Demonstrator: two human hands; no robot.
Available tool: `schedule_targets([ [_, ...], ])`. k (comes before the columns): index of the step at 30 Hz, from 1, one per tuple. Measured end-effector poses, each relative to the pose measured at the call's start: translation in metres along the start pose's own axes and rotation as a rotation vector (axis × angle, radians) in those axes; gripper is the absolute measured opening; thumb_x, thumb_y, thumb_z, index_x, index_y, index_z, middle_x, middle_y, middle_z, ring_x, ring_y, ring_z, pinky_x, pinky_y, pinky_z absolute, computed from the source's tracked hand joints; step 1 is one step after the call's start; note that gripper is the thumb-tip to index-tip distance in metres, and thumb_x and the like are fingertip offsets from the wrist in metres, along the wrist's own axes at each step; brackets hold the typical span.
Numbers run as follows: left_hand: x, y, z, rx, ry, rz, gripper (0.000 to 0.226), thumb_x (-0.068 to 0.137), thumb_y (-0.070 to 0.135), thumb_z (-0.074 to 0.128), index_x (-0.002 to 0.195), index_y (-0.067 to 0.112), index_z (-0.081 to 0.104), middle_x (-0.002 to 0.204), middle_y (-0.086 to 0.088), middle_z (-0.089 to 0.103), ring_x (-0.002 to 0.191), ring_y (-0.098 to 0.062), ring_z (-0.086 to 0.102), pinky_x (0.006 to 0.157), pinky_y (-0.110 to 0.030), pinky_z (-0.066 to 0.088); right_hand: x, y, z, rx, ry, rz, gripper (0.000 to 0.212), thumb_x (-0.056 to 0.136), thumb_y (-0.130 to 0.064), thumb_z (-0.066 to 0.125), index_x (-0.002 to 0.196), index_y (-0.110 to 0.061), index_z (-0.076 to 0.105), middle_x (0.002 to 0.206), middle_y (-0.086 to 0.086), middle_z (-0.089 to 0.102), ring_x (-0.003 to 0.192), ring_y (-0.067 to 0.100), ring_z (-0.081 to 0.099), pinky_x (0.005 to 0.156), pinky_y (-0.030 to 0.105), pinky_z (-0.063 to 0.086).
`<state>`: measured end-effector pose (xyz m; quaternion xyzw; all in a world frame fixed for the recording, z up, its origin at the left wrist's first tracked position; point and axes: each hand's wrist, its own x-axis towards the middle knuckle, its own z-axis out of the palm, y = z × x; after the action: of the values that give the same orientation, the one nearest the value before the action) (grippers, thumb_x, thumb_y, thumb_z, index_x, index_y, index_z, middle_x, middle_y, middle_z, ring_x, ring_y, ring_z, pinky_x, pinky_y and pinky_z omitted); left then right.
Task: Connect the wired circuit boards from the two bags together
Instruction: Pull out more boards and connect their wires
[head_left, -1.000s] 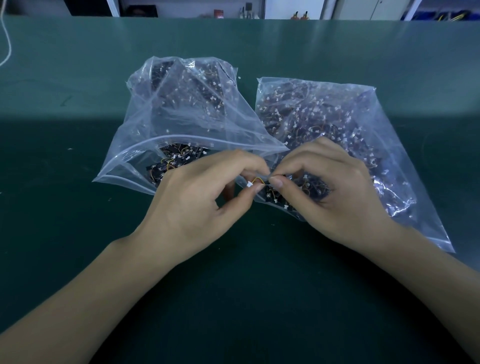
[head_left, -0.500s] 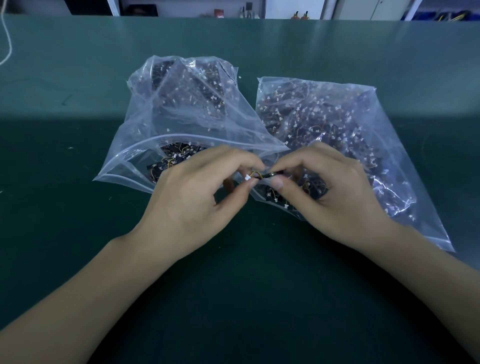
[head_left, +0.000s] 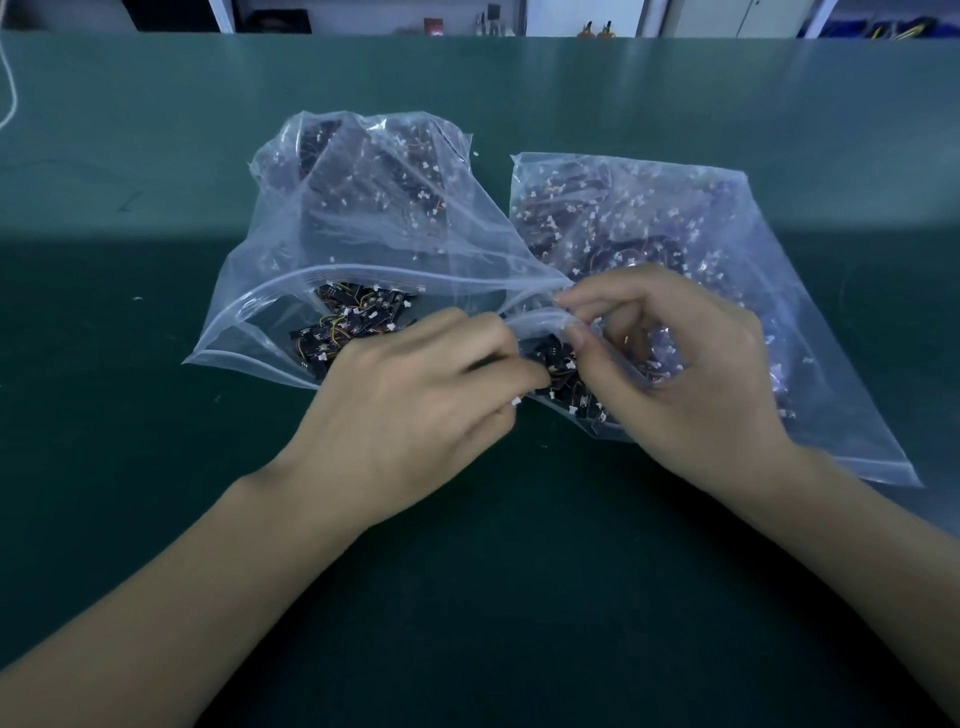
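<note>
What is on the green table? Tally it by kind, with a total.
Clear plastic bags of circuit boards: 2 (left bag, right bag)
Hands: 2 (left hand, right hand)
Boards: too many and too jumbled to count
Total counted: 4

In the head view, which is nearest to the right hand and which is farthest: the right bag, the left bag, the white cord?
From the right hand:
1. Right bag: under the hand, whose fingers pinch its open edge.
2. Left bag: just to the left, beside the right bag.
3. White cord: far left edge of the table, by far the farthest.
</note>
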<state>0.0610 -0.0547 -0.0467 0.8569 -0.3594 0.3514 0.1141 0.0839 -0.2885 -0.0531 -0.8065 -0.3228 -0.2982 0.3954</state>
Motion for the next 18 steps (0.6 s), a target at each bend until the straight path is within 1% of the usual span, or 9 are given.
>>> schedule_targets([
  [2,0.005,0.005,0.000,0.089,0.029,-0.002,0.022,0.098,0.007,0.069,0.104,0.024,0.081,0.097,0.010,0.075,0.073,-0.020,0.063,0.050,-0.035,0.049,0.001,-0.001,0.000,0.011,-0.004,-0.031,0.022,0.099,-0.002,0.073,0.117,-0.014,0.073,0.096,-0.010,0.070,0.070,0.007,0.058,0.066,0.027,0.050],
  [4,0.009,0.009,0.001,0.153,0.025,-0.019,0.021,0.093,0.003,0.073,0.094,0.023,0.078,0.093,0.010,0.074,0.067,-0.022,0.061,0.044,-0.034,0.045,0.001,-0.001,0.000,0.019,-0.014,-0.045,0.021,0.098,0.000,0.073,0.116,-0.011,0.074,0.096,-0.017,0.067,0.070,0.007,0.058,0.068,0.024,0.050],
  [6,0.011,0.011,0.002,0.176,-0.057,-0.033,0.022,0.087,0.001,0.078,0.087,0.023,0.076,0.082,0.007,0.071,0.064,-0.023,0.063,0.042,-0.032,0.041,0.001,-0.001,0.001,0.017,-0.021,-0.042,0.022,0.097,0.001,0.074,0.116,-0.010,0.074,0.096,-0.021,0.064,0.070,0.008,0.058,0.069,0.021,0.048],
  [7,0.012,0.011,0.002,0.173,-0.119,-0.036,0.021,0.085,0.004,0.081,0.087,0.024,0.077,0.080,0.007,0.071,0.064,-0.023,0.065,0.041,-0.029,0.038,0.001,-0.002,0.002,0.013,-0.025,-0.039,0.023,0.096,0.002,0.075,0.116,-0.011,0.074,0.095,-0.023,0.063,0.070,0.009,0.058,0.070,0.020,0.048],
  [9,0.011,0.014,0.003,0.151,-0.217,-0.022,0.019,0.085,0.010,0.084,0.094,0.025,0.080,0.081,0.008,0.073,0.065,-0.023,0.071,0.043,-0.027,0.034,0.000,-0.003,0.004,-0.001,-0.029,-0.039,0.027,0.094,0.006,0.076,0.115,-0.011,0.075,0.094,-0.026,0.060,0.070,0.011,0.059,0.069,0.018,0.047],
  [11,0.009,0.016,0.005,0.120,-0.282,0.016,0.020,0.089,0.013,0.081,0.104,0.025,0.080,0.089,0.009,0.076,0.071,-0.022,0.075,0.043,-0.029,0.040,0.000,-0.003,0.004,-0.006,-0.031,-0.039,0.028,0.093,0.006,0.076,0.114,-0.012,0.075,0.093,-0.025,0.060,0.069,0.013,0.060,0.069,0.017,0.047],
  [13,0.008,0.019,0.006,0.112,-0.332,0.043,0.023,0.094,0.017,0.075,0.114,0.028,0.079,0.102,0.012,0.078,0.077,-0.019,0.076,0.044,-0.031,0.044,0.000,-0.003,0.004,-0.006,-0.029,-0.027,0.026,0.094,0.004,0.076,0.114,-0.013,0.075,0.093,-0.020,0.065,0.069,0.014,0.061,0.069,0.018,0.048],
  [15,0.008,0.019,0.008,0.118,-0.346,0.036,0.028,0.096,0.020,0.071,0.122,0.030,0.076,0.111,0.014,0.077,0.079,-0.018,0.076,0.045,-0.031,0.045,0.000,-0.003,0.004,-0.001,-0.030,-0.014,0.026,0.094,0.004,0.076,0.114,-0.013,0.075,0.094,-0.015,0.068,0.069,0.013,0.061,0.070,0.016,0.047],
  [18,0.006,0.018,0.008,0.101,-0.300,0.026,0.034,0.097,0.018,0.065,0.129,0.026,0.075,0.119,0.011,0.076,0.074,-0.023,0.076,0.043,-0.032,0.046,0.000,-0.002,0.004,0.007,-0.043,-0.002,0.024,0.094,0.003,0.076,0.114,-0.011,0.075,0.093,-0.011,0.069,0.069,0.014,0.061,0.071,0.016,0.046],
])
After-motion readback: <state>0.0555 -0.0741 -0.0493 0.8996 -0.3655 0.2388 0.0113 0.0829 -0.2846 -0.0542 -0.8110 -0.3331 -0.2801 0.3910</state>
